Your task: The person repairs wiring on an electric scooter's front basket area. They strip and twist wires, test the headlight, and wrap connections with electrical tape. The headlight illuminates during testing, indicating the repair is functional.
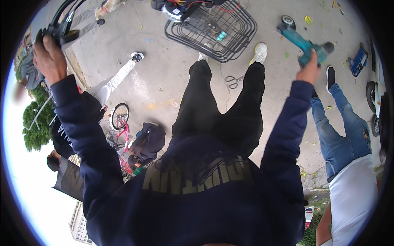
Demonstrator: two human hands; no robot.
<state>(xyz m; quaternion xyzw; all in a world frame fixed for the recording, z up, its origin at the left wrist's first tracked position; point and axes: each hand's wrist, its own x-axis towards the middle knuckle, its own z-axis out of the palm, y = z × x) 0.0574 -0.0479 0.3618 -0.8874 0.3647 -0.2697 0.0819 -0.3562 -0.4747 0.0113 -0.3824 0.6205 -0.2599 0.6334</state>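
Note:
My left hand (50, 57) is raised at the upper left, its fingers wrapped round a black handlebar (61, 35) with a lever and curved black parts above. Out to the right, my right hand (310, 70) grips a teal handheld power tool (298, 42) by its body. The tool is slightly blurred, and its kind is unclear. At its far end a round grey-and-white ring (288, 21) shows; I cannot tell whether it touches the tool. Between my hands, ahead of my legs, is a black wire basket (242, 35) with a small turquoise item (221, 36) seen in it.
Scissors (233, 82) lie on the concrete between my feet. A blue object (359, 61) lies far right, near a vehicle wheel (371, 96). A person in jeans (342, 119) stands to my right. On my left are a person in white trousers (119, 78) and a pink bicycle (123, 131).

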